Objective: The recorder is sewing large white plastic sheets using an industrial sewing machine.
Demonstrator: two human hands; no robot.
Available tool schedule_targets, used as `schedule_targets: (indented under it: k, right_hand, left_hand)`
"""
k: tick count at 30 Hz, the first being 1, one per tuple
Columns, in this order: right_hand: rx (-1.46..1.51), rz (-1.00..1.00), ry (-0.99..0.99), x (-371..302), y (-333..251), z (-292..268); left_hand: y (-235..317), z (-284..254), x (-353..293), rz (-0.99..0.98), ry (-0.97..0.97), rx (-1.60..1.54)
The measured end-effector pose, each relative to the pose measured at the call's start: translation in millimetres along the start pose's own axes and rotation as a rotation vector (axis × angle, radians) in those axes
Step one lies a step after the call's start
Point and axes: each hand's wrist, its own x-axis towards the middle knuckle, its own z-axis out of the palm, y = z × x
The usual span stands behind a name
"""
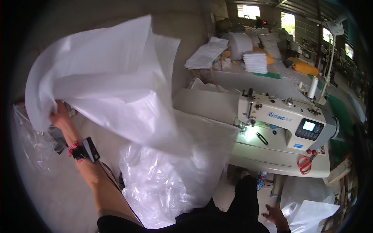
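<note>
My left hand (pixel 58 114) is raised at the left, its fingers closed on the edge of a large white plastic sheet (pixel 116 77). The sheet billows out to the right, blurred at its lower end. Below it, crumpled clear plastic (pixel 159 178) with white material lies against my lap and the table edge. My right hand (pixel 274 215) hangs low at the right with its fingers apart and nothing in it. Beside that hand are more white sheets (pixel 311 213). A white sewing machine (pixel 279 116) stands on the table, its needle lamp lit.
Black thread snips (pixel 262 138) lie by the needle, and red-handled scissors (pixel 305 165) at the table's front right. A thread cone (pixel 312 87) stands behind the machine. Folded white stacks (pixel 255 63) and a yellow sack (pixel 304 66) sit farther back. Clear plastic (pixel 33 139) hangs at far left.
</note>
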Motion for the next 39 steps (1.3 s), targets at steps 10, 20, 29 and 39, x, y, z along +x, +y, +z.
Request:
schedule_targets:
  k: [10,20,29,39]
  right_hand:
    - [0.479,-0.754,0.275,125,-310,-153]
    - [0.157,-0.709,0.484,272,-509,-135]
    - [0.222,-1.645,1.134,157,-570,-227]
    - [-0.464,-0.662,0.656,141,-305,-129]
  left_hand:
    - [153,-253,-350,-0.213,0.132,2.397]
    - [224,-253,-511,-0.708,1.047,0.997]
    - [179,-261,-501,-0.713,0.900,0.714]
    - [230,-345,-378,-0.896,0.543,2.096]
